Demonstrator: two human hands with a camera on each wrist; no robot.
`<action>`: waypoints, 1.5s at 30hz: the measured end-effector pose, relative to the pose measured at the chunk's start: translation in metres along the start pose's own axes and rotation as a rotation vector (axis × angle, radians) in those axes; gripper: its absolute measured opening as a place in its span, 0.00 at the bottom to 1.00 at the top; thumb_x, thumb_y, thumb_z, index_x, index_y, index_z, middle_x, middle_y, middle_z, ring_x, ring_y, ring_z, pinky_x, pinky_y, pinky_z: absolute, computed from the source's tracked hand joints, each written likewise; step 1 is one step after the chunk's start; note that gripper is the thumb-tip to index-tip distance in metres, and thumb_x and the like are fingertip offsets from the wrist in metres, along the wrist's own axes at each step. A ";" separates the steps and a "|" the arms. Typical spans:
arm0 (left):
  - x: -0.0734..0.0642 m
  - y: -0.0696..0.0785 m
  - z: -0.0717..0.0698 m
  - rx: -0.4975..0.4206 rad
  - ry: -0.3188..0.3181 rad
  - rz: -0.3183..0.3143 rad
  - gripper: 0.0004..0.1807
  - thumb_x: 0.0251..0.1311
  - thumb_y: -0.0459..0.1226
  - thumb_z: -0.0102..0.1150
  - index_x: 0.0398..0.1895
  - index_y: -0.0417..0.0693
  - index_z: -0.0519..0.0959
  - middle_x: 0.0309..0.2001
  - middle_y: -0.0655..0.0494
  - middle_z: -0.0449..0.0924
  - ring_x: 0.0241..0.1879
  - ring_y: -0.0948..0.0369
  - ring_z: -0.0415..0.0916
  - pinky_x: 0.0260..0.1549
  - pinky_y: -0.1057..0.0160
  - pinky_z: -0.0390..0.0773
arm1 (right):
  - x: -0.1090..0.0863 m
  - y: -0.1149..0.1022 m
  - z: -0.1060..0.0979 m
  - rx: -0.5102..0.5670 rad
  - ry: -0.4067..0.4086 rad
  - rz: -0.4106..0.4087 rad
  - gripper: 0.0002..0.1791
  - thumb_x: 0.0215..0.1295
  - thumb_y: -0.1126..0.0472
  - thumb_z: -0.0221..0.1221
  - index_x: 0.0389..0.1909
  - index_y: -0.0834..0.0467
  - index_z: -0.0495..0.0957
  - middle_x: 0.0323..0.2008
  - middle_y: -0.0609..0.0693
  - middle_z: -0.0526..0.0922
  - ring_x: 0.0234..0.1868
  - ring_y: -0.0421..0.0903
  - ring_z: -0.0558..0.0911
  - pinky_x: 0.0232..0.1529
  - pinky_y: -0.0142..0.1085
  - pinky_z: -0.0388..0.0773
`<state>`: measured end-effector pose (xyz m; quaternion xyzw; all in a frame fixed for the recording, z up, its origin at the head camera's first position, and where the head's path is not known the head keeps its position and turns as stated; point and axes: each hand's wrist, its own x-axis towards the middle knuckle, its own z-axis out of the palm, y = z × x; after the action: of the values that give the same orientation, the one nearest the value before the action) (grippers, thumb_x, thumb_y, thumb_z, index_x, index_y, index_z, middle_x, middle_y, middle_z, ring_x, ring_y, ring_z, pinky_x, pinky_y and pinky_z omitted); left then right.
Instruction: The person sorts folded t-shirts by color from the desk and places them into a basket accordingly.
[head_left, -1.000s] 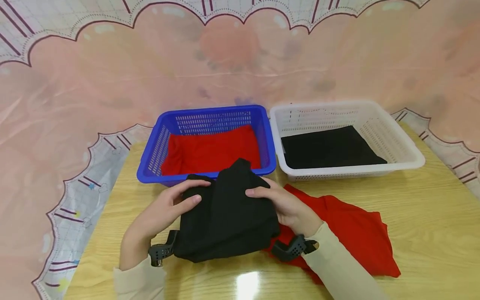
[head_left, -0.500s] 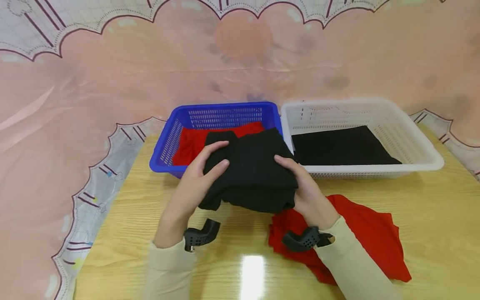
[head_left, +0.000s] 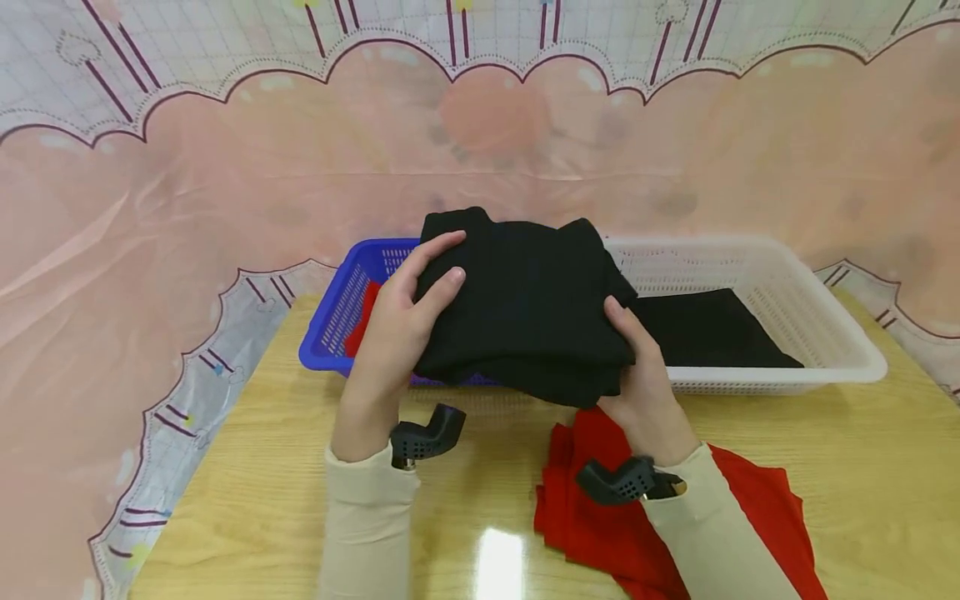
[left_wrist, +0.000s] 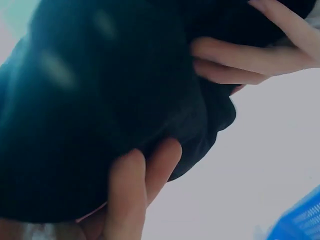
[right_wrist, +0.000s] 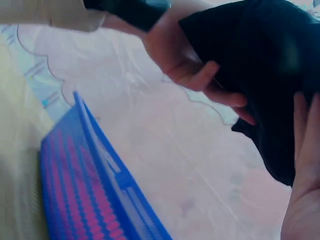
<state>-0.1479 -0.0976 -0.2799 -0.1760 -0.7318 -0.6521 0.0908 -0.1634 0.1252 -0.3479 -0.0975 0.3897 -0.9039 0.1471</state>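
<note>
Head view: left hand (head_left: 397, 321) and right hand (head_left: 651, 400) grip black cloth (head_left: 525, 304), obscuring much of blue basket (head_left: 329, 304) and red cloth (head_left: 362, 321) inside.

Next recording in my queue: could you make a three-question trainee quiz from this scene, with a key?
1. True or false: the left hand and the right hand both hold the black bundle.

2. Which colour of fabric lies in the white basket? a) red b) black c) green

3. Short answer: where does the loose red cloth lie?

Key:
1. True.
2. b: the flat black cloth lies inside.
3. On the table, partly hidden by the right sleeve.
</note>
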 end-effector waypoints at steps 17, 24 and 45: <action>0.012 -0.001 0.055 -0.110 0.031 0.071 0.32 0.60 0.34 0.49 0.67 0.54 0.53 0.67 0.62 0.47 0.63 0.63 0.52 0.59 0.59 0.57 | 0.010 -0.032 -0.033 0.322 -0.499 -0.282 0.14 0.66 0.57 0.47 0.30 0.64 0.73 0.21 0.53 0.73 0.25 0.48 0.73 0.30 0.37 0.68; 0.022 -0.006 0.073 -0.102 0.072 0.053 0.31 0.59 0.26 0.45 0.65 0.57 0.59 0.65 0.64 0.52 0.63 0.64 0.51 0.59 0.56 0.57 | 0.012 -0.043 -0.045 0.215 -0.369 -0.368 0.14 0.66 0.69 0.42 0.51 0.63 0.63 0.35 0.55 0.75 0.31 0.48 0.78 0.36 0.36 0.74; 0.049 -0.087 0.105 0.166 -0.038 -0.004 0.30 0.59 0.32 0.49 0.61 0.72 0.63 0.63 0.64 0.56 0.62 0.61 0.54 0.53 0.54 0.66 | 0.010 -0.070 -0.095 -0.308 0.025 -0.399 0.30 0.64 0.75 0.43 0.65 0.53 0.57 0.65 0.54 0.54 0.52 0.45 0.73 0.45 0.33 0.73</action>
<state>-0.2156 0.0049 -0.3562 -0.1788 -0.7852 -0.5861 0.0899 -0.2139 0.2315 -0.3604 -0.1824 0.4977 -0.8462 -0.0555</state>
